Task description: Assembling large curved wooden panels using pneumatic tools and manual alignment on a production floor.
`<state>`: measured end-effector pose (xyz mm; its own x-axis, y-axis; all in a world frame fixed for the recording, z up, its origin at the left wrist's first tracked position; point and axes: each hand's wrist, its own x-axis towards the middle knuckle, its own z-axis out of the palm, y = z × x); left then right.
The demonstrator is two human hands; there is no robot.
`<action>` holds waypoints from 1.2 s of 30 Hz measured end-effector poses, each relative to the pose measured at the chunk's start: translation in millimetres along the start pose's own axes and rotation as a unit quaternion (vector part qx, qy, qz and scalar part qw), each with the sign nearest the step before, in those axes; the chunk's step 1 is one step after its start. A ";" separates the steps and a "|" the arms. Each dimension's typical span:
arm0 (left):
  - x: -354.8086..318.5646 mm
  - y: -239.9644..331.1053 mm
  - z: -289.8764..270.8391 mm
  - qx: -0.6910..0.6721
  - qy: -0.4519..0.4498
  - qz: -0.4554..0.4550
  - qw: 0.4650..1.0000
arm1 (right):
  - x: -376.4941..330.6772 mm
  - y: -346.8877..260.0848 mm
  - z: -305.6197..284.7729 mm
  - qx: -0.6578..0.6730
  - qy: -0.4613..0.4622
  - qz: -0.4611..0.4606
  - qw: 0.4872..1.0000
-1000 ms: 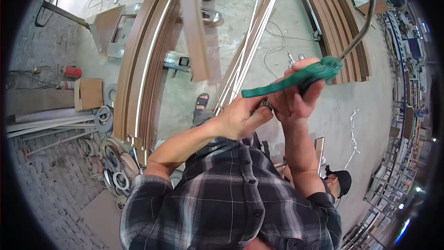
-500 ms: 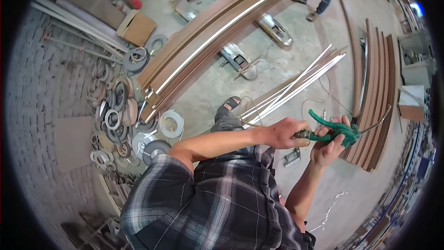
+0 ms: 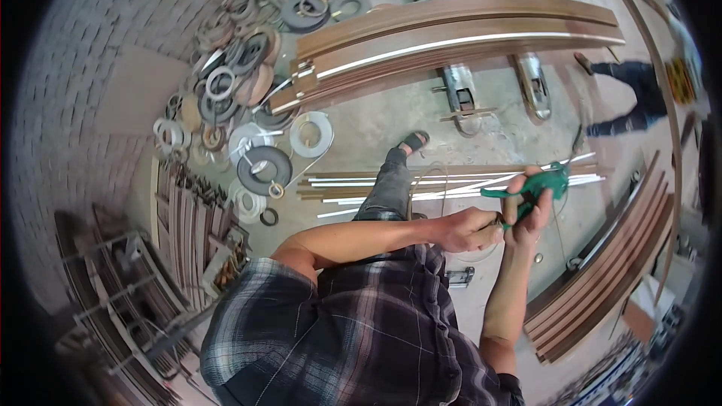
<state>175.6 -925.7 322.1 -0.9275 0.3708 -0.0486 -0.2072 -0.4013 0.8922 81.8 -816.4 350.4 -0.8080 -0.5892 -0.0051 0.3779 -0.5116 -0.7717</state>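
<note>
View swung since earlier, coils now upper left | right hand (image 3: 529,207) clenched on green tool (image 3: 535,183) | left hand (image 3: 468,228) closed alongside, contents indiscernible; we judge it steadies.

The concrete floor (image 3: 376,124) carries curved wooden boards (image 3: 451,26) at twelve o'clock, tape rolls (image 3: 263,165) at ten, and thin metal strips (image 3: 451,180) near centre.

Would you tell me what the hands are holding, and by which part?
The right hand grips a green hand tool by its handles; the left hand meets it, its hold unclear.
</note>
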 end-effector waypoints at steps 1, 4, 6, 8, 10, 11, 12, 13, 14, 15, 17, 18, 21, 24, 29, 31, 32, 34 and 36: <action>-1.8 -4.8 -8.9 0.059 0.060 0.004 0.996 | 12.9 8.4 -3.5 -0.034 -0.027 0.051 0.998; 5.9 -41.5 -48.3 0.176 0.139 0.001 0.975 | 62.0 34.1 2.5 -0.197 -0.041 0.212 0.956; 7.9 -64.7 -79.1 0.253 0.222 -0.014 0.942 | 103.5 62.1 4.6 -0.296 -0.009 0.319 0.900; 2.2 -113.5 -125.2 0.313 0.246 -0.005 0.917 | 143.4 113.5 -38.6 -0.430 -0.065 0.308 0.846; -19.1 -127.2 -171.1 0.274 0.189 -0.150 0.931 | 184.0 162.7 -68.0 -0.466 -0.023 0.352 0.811; -34.5 -154.7 -196.5 0.296 0.203 -0.175 0.917 | 207.8 193.4 -82.1 -0.466 -0.006 0.368 0.804; -55.4 -189.0 -227.4 0.319 0.222 -0.203 0.899 | 230.4 229.6 -81.4 -0.421 0.017 0.366 0.829; -75.0 -211.7 -255.3 0.350 0.237 -0.262 0.867 | 252.9 265.6 -99.2 -0.475 -0.017 0.348 0.808; -86.4 -225.2 -277.3 0.380 0.247 -0.317 0.834 | 278.6 299.0 -124.5 -0.530 -0.048 0.328 0.780; -94.3 -231.9 -294.1 0.361 0.283 -0.352 0.816 | 304.3 328.6 -149.4 -0.587 -0.063 0.317 0.742; -113.2 -242.7 -309.4 0.293 0.292 -0.417 0.809 | 337.7 380.2 -196.7 -0.633 -0.061 0.322 0.701; -110.2 -244.3 -321.5 0.244 0.270 -0.442 0.820 | 357.2 398.1 -215.5 -0.628 -0.047 0.331 0.703; -126.7 -212.5 -336.3 0.141 0.239 -0.556 0.784 | 383.1 459.6 -155.8 -0.643 -0.079 0.364 0.670; -120.3 -204.1 -356.7 0.119 0.228 -0.579 0.774 | 408.1 495.9 -164.7 -0.609 -0.040 0.425 0.669; -128.7 -204.7 -370.7 0.074 0.258 -0.578 0.771 | 403.5 538.9 -112.0 -0.585 -0.124 0.535 0.597; -116.5 -205.3 -377.1 0.079 0.254 -0.570 0.778 | 401.3 544.6 -99.3 -0.650 -0.204 0.450 0.577; -116.7 -203.9 -378.1 0.079 0.252 -0.569 0.779 | 399.3 546.2 -86.3 -0.648 -0.222 0.442 0.579; -110.2 -200.7 -385.7 0.063 0.252 -0.559 0.788 | 399.7 541.8 -77.9 -0.671 -0.280 0.418 0.545; -123.4 -220.7 -381.5 0.085 0.267 -0.529 0.801 | 389.1 550.3 -92.6 -0.776 -0.124 0.340 0.516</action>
<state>217.0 -1202.3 -40.1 -0.2719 -0.0007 -0.9623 -0.9617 0.0369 0.2717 -66.5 -1269.3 -135.1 -0.5720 -0.4618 -0.6780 -0.4365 0.8711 -0.2251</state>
